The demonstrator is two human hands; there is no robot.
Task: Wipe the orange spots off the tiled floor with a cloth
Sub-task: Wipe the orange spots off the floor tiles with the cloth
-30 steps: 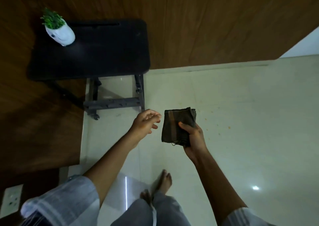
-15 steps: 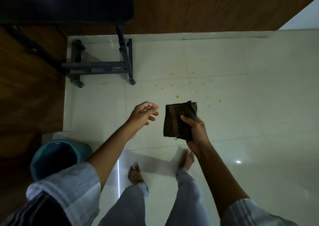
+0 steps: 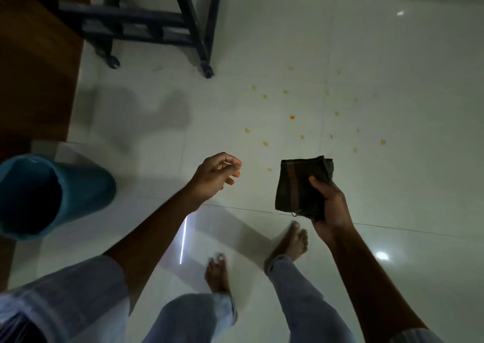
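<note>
Cloth up, spots on the tile

R hand (image 3: 330, 203) grips the folded dark cloth (image 3: 301, 185) in the air, above the tiled floor (image 3: 392, 80). L hand (image 3: 216, 176) hangs w/ fingers loosely curled, nothing in it. Orange spots (image 3: 292, 117) lie scattered on the floor just beyond the cloth. Teal bucket (image 3: 52, 193) at left; dark counter legs (image 3: 193, 28) up top.

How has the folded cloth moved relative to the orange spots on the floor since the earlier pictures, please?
Yes. The folded cloth, gripped by the right hand, has come up to the orange spots; its top edge now borders the nearest ones.
</note>
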